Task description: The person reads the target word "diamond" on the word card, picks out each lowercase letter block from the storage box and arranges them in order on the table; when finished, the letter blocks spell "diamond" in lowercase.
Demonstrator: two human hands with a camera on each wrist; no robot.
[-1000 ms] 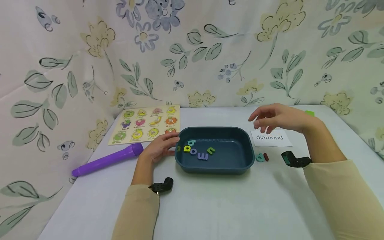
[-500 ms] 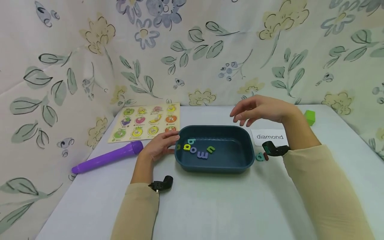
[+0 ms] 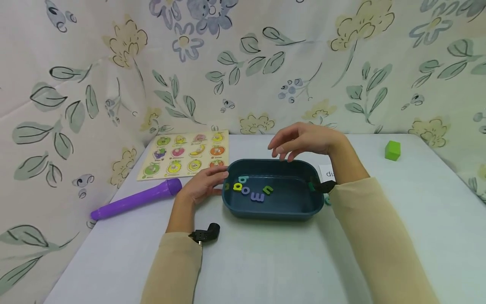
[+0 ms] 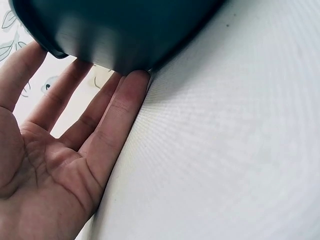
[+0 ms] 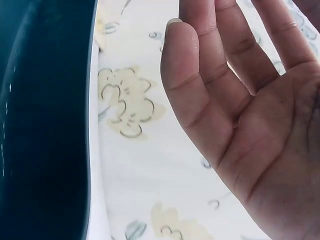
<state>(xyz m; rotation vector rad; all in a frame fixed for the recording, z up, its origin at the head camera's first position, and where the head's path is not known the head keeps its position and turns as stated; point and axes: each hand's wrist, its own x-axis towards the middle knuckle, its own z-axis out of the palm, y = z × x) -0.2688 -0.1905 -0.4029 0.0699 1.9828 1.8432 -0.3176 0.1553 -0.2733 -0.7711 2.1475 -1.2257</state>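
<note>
A dark teal plastic tray (image 3: 273,214) stands mid-table with several letters inside. Among them are a purple m (image 3: 257,197), a green n (image 3: 267,190), a purple o (image 3: 245,191), a yellow letter (image 3: 237,186) and a teal letter (image 3: 243,180). My left hand (image 3: 201,183) touches the tray's left end with fairly straight fingers, which the left wrist view shows against its wall (image 4: 115,35). Over the far rim hovers my right hand (image 3: 303,139), its fingers loosely bent and holding nothing. A teal letter (image 3: 327,200) outside the tray is partly hidden by the right wrist.
A fruit picture board (image 3: 184,156) lies at the back left, with a purple toy microphone (image 3: 136,201) in front. A white word card (image 3: 325,172) is half covered by the right arm. One green block (image 3: 392,150) sits at the back right.
My right hand has moved left from above the word card to above the tray's far rim, and its arm now covers part of the card. The left hand stays at the tray.
</note>
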